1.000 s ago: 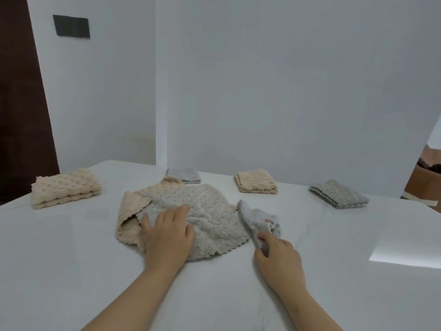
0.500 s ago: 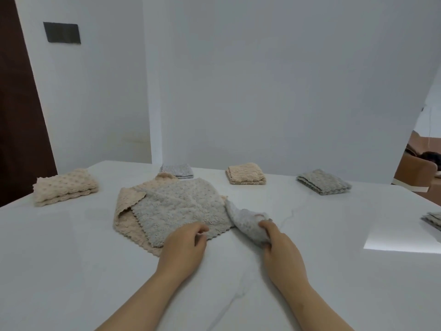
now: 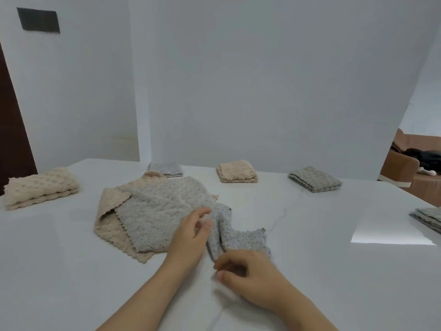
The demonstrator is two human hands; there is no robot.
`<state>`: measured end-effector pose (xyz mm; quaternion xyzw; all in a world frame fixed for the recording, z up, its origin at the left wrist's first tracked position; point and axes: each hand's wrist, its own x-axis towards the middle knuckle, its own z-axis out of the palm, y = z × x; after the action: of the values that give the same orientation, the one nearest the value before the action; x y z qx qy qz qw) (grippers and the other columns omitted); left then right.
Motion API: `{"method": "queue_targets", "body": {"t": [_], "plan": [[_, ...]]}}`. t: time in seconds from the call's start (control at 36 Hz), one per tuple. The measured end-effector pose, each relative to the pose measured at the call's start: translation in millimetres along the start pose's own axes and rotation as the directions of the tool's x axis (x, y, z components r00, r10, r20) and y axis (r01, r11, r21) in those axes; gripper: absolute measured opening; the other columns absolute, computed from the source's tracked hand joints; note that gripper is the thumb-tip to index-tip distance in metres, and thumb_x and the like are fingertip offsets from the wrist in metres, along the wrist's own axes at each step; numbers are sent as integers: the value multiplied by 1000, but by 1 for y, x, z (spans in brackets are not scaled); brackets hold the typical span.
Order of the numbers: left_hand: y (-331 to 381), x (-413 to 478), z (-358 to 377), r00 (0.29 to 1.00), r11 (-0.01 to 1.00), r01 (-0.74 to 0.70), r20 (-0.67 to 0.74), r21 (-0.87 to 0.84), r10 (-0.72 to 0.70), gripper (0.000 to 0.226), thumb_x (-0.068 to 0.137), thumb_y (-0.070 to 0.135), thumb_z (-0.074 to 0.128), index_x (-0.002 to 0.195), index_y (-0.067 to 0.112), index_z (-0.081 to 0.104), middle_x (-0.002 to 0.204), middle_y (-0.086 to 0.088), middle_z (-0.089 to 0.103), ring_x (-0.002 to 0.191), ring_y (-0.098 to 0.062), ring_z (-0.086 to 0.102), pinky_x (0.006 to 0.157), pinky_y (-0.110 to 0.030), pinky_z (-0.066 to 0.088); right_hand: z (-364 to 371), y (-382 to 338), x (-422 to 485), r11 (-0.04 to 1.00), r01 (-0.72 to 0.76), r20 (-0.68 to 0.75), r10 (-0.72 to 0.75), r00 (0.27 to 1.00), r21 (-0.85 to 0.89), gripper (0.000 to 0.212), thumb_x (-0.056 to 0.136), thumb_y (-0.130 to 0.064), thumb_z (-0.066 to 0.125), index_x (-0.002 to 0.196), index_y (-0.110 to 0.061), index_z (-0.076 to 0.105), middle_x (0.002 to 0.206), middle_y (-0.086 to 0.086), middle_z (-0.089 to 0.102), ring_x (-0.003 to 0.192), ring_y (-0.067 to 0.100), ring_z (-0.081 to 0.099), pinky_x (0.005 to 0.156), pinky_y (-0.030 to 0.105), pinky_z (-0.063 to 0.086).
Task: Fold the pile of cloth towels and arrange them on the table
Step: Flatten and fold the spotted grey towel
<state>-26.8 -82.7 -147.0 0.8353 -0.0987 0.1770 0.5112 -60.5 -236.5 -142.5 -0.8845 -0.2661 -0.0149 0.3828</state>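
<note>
Fingers [image 3: 204, 211] curled, left hand [image 3: 188, 237] and right hand [image 3: 253, 275] pinch crumpled towel [image 3: 241, 240].

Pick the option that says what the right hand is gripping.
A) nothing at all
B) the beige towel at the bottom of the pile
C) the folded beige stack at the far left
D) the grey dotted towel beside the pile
D: the right hand has its fingers curled on the near end of the grey dotted towel, which lies crumpled just right of the pile.
</note>
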Motion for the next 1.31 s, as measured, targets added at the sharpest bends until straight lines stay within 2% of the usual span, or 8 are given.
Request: {"method": "queue_targets", "body": {"t": [0.22,0.44,0.64,0.72,0.81,0.89,1.17,1.31], "plan": [[-12,0,8,984,838,-122,176,531,31,31,91,30,47,121,35,56,122,13,59,114,-11,50,94,-27,38,-4,1,-1,993,-122,-284,117,952,0,34,83,-14,61,64,-41,54,60,-24,60,64,-2,56,60,10,40],[7,-17,-13,989,708,-94,147,700,-15,18,93,32,44,100,29,60,107,14,62,105,-6,53,90,-25,25,-7,8,1,953,-264,-346,200,917,-150,11,91,-20,51,94,-29,57,80,-15,57,77,4,53,71,17,40],[15,-22,-33,994,736,0,78,677,-72,25,86,38,45,63,31,42,79,14,45,87,-11,43,81,-27,27,-12,17,3,805,-474,-343,358,868,-358,42,92,-34,43,134,-32,38,140,-12,38,128,15,32,101,29,29],[5,-15,-29,999,806,45,-16,590,-44,22,86,49,45,92,31,56,104,14,46,103,-12,43,86,-27,32,-11,19,3,779,-499,-290,412,864,-379,47,93,-41,39,138,-32,29,144,-12,33,133,16,26,108,33,22],[-10,-11,-21,985,750,0,129,662,-114,60,83,64,28,136,36,32,147,9,22,137,-14,22,110,-35,22,-10,19,4,778,-485,-259,412,874,-399,48,94,-41,35,140,-32,27,146,-13,33,136,15,24,109,33,19],[-16,-9,-13,967,695,-63,215,716,-133,69,78,67,9,139,39,26,150,16,21,140,-8,16,110,-35,17,-10,22,4,799,-469,-258,396,881,-377,46,94,-40,37,139,-33,29,143,-12,38,136,14,25,109,32,19],[-11,0,-22,996,902,-28,-66,431,62,14,84,17,61,86,31,61,81,14,51,87,-7,51,77,-16,38,-10,30,9,902,-403,-353,331,875,-153,41,88,-15,52,127,-27,46,97,-6,57,102,20,51,85,30,41],[-16,2,-26,988,967,148,-81,209,-134,46,79,21,69,120,32,50,118,3,42,109,-13,45,100,-23,36,-11,36,11,914,-403,-417,349,839,-46,46,85,-6,51,128,-22,46,73,-7,49,83,20,51,71,28,38]]}}
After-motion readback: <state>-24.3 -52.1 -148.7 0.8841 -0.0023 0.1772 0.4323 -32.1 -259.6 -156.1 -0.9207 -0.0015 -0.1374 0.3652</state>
